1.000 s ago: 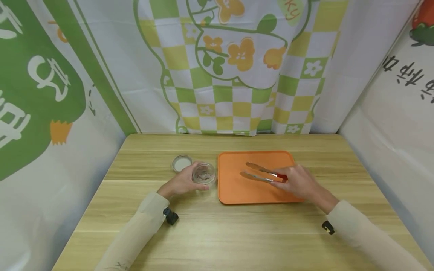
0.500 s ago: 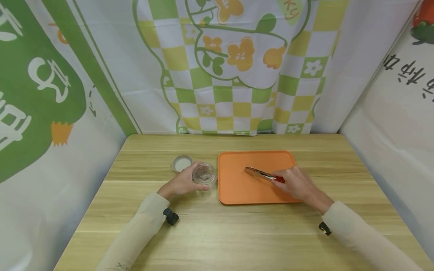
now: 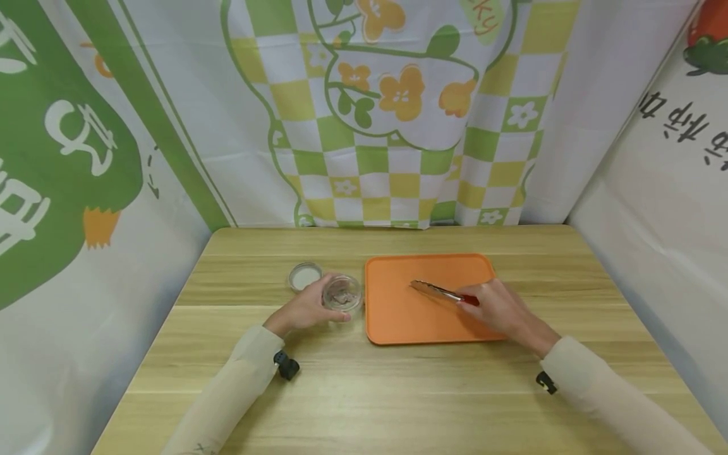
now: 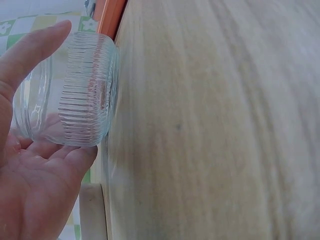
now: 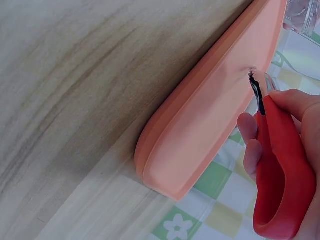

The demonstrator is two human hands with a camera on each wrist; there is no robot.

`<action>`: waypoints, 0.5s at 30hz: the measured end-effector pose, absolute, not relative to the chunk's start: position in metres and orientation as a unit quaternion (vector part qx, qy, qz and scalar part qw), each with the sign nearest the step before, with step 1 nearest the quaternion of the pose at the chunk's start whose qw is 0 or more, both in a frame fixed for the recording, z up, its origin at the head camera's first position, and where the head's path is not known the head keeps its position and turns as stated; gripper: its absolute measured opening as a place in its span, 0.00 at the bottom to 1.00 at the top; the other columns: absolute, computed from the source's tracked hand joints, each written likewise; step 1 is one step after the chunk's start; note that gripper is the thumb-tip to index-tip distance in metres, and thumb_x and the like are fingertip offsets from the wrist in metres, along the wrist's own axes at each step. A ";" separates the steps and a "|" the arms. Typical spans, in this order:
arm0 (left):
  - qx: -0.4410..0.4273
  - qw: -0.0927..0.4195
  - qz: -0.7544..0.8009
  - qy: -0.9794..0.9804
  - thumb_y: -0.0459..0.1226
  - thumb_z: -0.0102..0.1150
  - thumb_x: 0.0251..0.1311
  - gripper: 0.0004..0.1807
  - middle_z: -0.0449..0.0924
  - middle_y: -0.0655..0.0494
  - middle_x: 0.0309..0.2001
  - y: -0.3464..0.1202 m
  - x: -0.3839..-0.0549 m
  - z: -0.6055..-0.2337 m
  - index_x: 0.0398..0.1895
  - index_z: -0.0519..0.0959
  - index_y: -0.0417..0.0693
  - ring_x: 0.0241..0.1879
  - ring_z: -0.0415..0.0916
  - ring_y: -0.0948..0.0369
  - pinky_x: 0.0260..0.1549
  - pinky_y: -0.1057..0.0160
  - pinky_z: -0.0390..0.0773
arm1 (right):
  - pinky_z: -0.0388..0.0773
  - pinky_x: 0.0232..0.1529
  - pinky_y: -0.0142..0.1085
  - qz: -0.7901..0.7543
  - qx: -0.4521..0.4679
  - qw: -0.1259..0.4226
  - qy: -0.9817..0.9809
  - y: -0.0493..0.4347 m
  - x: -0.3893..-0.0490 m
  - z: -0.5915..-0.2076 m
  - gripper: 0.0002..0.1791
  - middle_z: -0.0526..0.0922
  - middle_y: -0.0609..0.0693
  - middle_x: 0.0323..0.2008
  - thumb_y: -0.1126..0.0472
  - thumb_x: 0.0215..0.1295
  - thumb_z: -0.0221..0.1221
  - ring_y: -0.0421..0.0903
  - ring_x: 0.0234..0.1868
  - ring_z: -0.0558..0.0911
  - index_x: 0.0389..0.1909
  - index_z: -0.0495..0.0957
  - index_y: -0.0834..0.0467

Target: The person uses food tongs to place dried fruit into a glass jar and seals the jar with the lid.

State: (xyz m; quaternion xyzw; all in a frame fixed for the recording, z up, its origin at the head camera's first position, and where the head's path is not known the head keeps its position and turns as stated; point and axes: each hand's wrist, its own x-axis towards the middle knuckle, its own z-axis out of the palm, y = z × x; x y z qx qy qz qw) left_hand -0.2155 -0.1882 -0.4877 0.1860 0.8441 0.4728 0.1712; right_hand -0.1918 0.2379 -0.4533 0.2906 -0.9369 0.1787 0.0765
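My left hand [image 3: 307, 308] holds a clear glass jar [image 3: 342, 293] upright on the table, thumb on the near side and fingers round the far side. In the left wrist view the jar [image 4: 82, 90] shows a ribbed wall. Something greyish-brown shows at its bottom; I cannot tell what. My right hand [image 3: 500, 308] grips metal tongs [image 3: 435, 291] with red handles, their two arms squeezed together. The tips of the tongs are at the orange tray [image 3: 392, 325], near its middle. In the right wrist view the red handle [image 5: 287, 175] lies in the curled fingers.
Just behind the left hand lies a round lid [image 3: 305, 276], its pale inside up. The jar stands close to the tray's left edge. A wooden table [image 3: 398, 398] bears everything, with a patterned cloth [image 3: 375, 170] hanging behind it and printed cloths at both sides.
A second ago the tongs' arms were spread; my right hand has squeezed them together over the tray. The left hand and the jar have stayed in place.
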 end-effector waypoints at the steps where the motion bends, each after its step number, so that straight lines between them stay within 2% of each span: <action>1: 0.186 0.171 0.473 0.844 0.47 0.81 0.56 0.50 0.71 0.50 0.76 -0.188 -0.215 -0.488 0.79 0.63 0.50 0.79 0.63 0.47 0.80 0.40 0.59 | 0.72 0.21 0.24 0.179 0.290 0.076 -0.937 0.238 -0.192 -0.453 0.10 0.92 0.52 0.33 0.63 0.64 0.74 0.31 0.22 0.74 0.46 0.92 0.59; 9: 0.199 0.171 0.480 0.837 0.46 0.80 0.57 0.50 0.69 0.48 0.77 -0.189 -0.215 -0.488 0.79 0.63 0.48 0.79 0.62 0.47 0.80 0.39 0.59 | 0.62 0.16 0.24 0.176 0.294 0.067 -0.937 0.237 -0.192 -0.451 0.13 0.90 0.48 0.28 0.62 0.64 0.74 0.30 0.17 0.66 0.49 0.91 0.59; 13: 0.197 0.170 0.480 0.838 0.46 0.81 0.56 0.50 0.70 0.49 0.77 -0.189 -0.215 -0.489 0.79 0.63 0.49 0.79 0.63 0.47 0.80 0.41 0.60 | 0.57 0.15 0.24 0.151 0.309 0.081 -0.936 0.234 -0.192 -0.451 0.13 0.89 0.48 0.26 0.62 0.64 0.74 0.30 0.15 0.62 0.49 0.91 0.59; 15: 0.197 0.168 0.479 0.839 0.46 0.81 0.57 0.49 0.70 0.49 0.76 -0.189 -0.216 -0.489 0.79 0.63 0.49 0.79 0.63 0.47 0.80 0.41 0.60 | 0.58 0.16 0.24 0.136 0.319 0.093 -0.933 0.233 -0.192 -0.451 0.12 0.90 0.49 0.27 0.62 0.63 0.74 0.31 0.15 0.63 0.48 0.91 0.59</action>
